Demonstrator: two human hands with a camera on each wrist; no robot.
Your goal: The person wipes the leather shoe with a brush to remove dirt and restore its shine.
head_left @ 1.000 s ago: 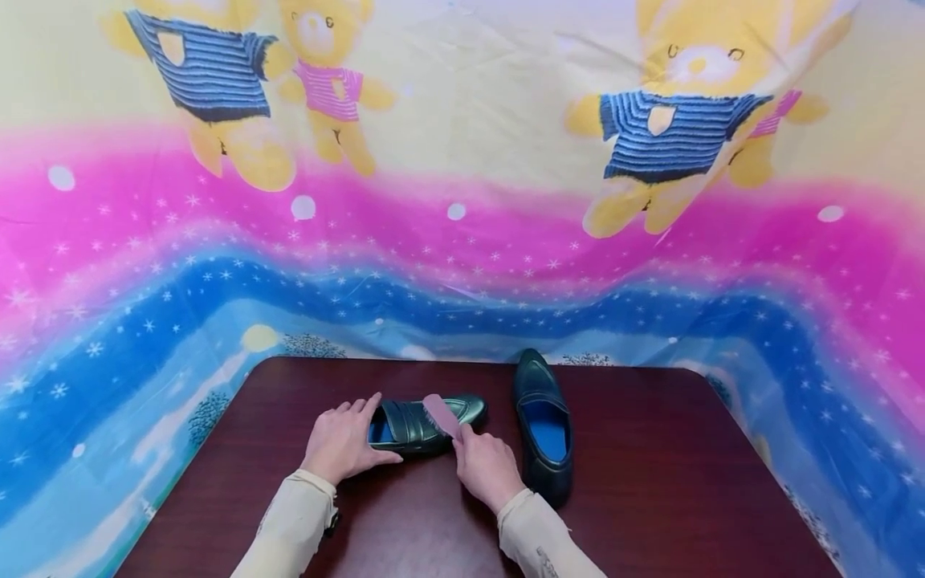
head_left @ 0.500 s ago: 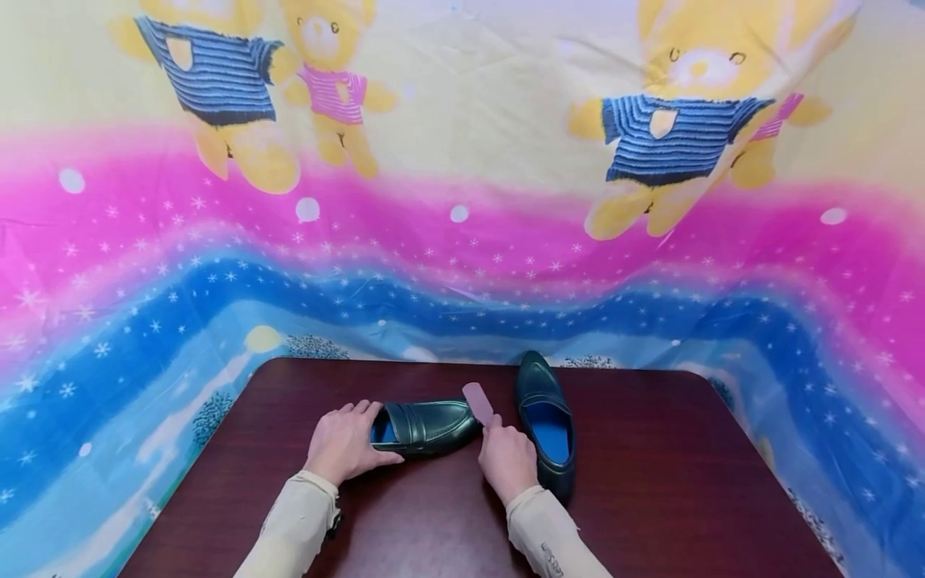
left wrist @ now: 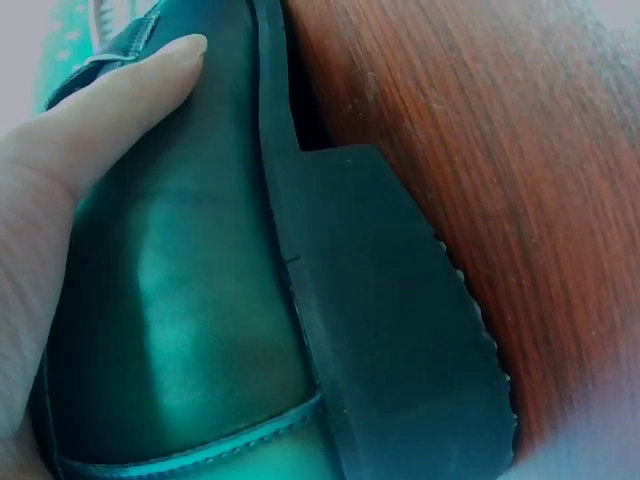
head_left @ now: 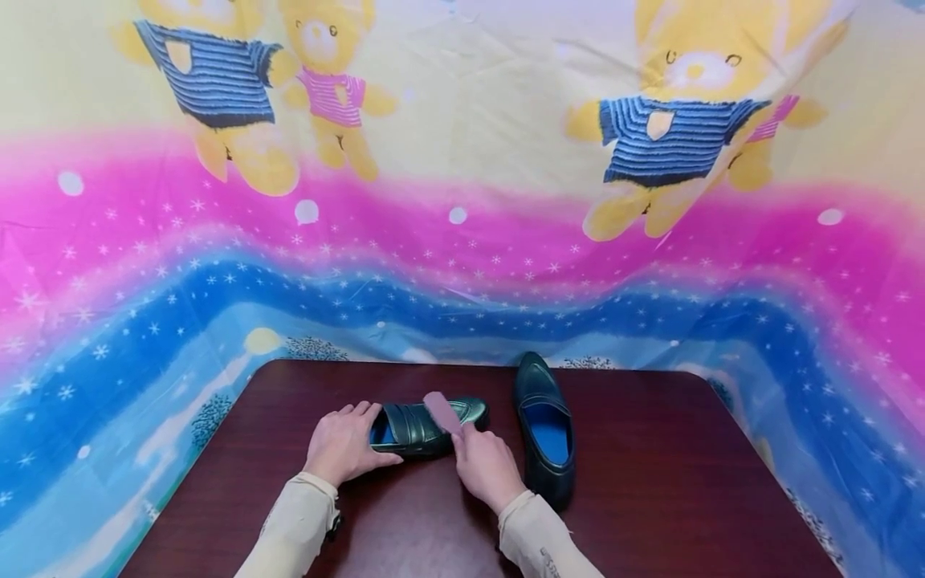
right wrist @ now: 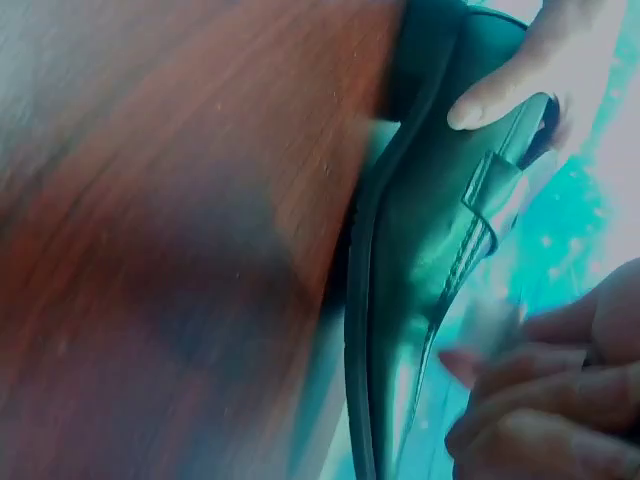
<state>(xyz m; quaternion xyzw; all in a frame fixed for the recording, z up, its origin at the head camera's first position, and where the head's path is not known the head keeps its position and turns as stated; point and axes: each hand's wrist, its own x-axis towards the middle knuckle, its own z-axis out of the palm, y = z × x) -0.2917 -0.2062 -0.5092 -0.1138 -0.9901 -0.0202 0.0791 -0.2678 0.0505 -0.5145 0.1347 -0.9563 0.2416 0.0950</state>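
The left hand is gripping the heel end of a dark green loafer, its thumb pressing along the smooth, glossy side while its fingers are curving over the blue-lined opening. The loafer is lying sole-down on the surface, its rounded toe pointing to the right, a flat strap crossing its top and a thick, matte, blocky heel showing below a stitched seam. The right hand is pinching the handle of a pink brush, whose flat, paddle-shaped head is slanting over the loafer's front; whether its underside is touching the leather-like upper cannot be told. A matching shoe is standing just right of that hand, its tapered toe pointing away. The surface is showing reddish-brown wood grain, and cream sleeves are covering both forearms.
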